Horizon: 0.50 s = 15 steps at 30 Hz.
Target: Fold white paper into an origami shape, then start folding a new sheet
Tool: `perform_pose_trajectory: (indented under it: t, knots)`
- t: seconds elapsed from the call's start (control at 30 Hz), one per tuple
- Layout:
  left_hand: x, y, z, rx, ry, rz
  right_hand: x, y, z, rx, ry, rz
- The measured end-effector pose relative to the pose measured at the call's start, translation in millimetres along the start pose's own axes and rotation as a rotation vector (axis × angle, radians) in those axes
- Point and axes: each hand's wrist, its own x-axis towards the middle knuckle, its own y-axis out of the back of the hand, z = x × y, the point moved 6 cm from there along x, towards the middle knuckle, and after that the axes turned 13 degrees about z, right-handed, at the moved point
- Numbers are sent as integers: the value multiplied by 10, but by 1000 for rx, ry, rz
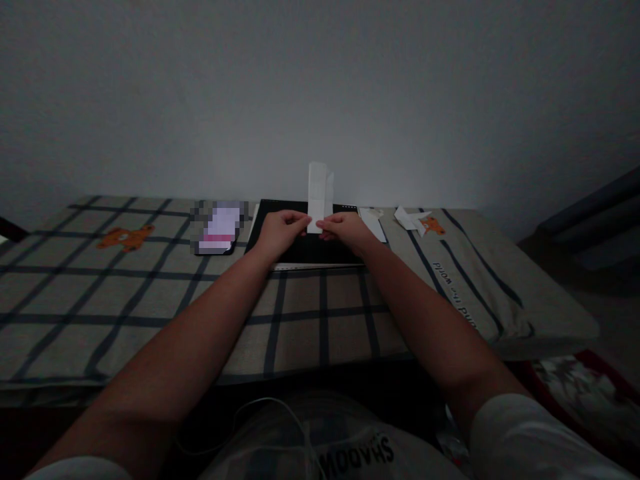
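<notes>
A strip of folded white paper (318, 190) stands up between my hands, over a black notebook (280, 252). My left hand (281, 232) pinches the lower left edge of the paper between thumb and fingers. On the other side, my right hand (347, 230) grips the lower right edge the same way. A narrow flap sticks out along the paper's right side near the top. Both wrists are above the notebook, and its middle is partly hidden by my hands.
A phone (220, 227) with a lit screen lies left of the notebook. To the right are white paper sheets (373, 225) and a folded white paper piece (413, 219). Everything rests on a checked cloth (320, 327) against a wall. A white cable (270, 400) crosses my lap.
</notes>
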Motion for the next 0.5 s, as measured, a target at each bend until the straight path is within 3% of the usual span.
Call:
perform_pose_trajectory:
  t: [0.2, 0.5]
  knots:
    - [-11, -47, -83, -118, 185, -27, -19, 5, -16, 2, -10, 12]
    - [-16, -42, -60, -161, 192, 1, -66, -36, -45, 11, -28, -40]
